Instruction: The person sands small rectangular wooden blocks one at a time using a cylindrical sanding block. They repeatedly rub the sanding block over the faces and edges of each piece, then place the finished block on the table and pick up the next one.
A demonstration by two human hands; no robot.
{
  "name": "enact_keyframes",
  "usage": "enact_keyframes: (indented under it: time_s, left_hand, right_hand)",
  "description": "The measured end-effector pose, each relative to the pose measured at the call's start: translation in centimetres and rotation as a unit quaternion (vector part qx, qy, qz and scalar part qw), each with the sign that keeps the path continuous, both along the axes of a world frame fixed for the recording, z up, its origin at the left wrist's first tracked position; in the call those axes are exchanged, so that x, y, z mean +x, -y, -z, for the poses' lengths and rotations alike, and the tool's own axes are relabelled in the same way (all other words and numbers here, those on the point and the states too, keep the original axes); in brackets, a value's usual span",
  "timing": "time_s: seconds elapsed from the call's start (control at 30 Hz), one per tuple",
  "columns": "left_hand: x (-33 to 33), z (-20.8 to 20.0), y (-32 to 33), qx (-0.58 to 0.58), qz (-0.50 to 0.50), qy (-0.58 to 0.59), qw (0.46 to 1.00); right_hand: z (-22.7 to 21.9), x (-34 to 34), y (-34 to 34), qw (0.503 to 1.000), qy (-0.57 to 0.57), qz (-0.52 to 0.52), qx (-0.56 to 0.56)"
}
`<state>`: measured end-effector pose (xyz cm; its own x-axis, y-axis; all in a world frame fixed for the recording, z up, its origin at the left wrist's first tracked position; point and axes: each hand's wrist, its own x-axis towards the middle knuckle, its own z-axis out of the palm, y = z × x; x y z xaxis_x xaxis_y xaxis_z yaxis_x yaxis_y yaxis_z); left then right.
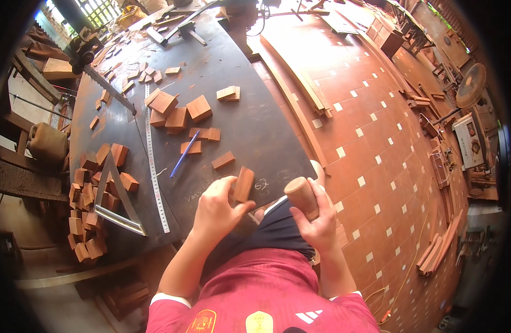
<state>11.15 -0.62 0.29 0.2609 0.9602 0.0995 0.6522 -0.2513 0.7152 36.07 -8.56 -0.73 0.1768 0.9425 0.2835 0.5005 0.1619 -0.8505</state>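
Observation:
Near the table's front edge, my left hand is closed on a small reddish-brown wooden block, which stands tilted at its thumb and fingertips. My right hand grips a thick round wooden cylinder, raised off the table's right corner with its flat end facing up; whether it has a handle is hidden. A single wooden block lies just beyond my left hand. Farther off are a blue pen and a group of larger wooden blocks.
A white measuring tape runs along the dark table. At the left, a metal triangle square rests by many piled blocks. A saw-like blade juts over the table. Long boards lie on the tiled floor.

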Motion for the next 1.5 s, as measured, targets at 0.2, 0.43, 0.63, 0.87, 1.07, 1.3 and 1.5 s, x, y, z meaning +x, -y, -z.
enact_keyframes:
  time_s: [0.2,0.43,0.63,0.87,1.07,1.3,1.5]
  left_hand:
    - [-1.5,-1.8,-1.5,0.068,0.109,-0.039,0.991]
    - [-1.9,0.6,-2.2,0.026,0.109,0.023,0.993]
    - [-1.5,1.2,-1.3,0.049,0.035,0.039,0.997]
    - [-1.1,2.2,-1.2,0.047,0.013,0.088,0.995]
    - [-1.1,2.1,-0.8,0.06,0.006,0.092,0.994]
    - [-0.8,2.6,-0.7,0.055,-0.013,0.094,0.994]
    - [-1.1,1.9,-0.8,0.048,-0.012,0.104,0.993]
  right_hand:
    - [0.0,-3.2,-2.7,0.992,-0.108,-0.057,-0.028]
    - [-0.3,-5.7,-4.9,0.994,-0.055,-0.096,-0.018]
    - [-0.9,-5.6,-2.8,0.989,0.025,-0.146,0.01]
    - [-1.4,-7.6,-6.6,0.99,0.056,-0.129,0.018]
    - [-2.4,-7.0,-2.9,0.983,0.129,-0.128,0.021]
    - [-2.6,-9.3,-6.6,0.982,0.157,-0.101,0.007]
    - [-3.3,-8.3,-2.2,0.981,0.126,-0.148,0.004]
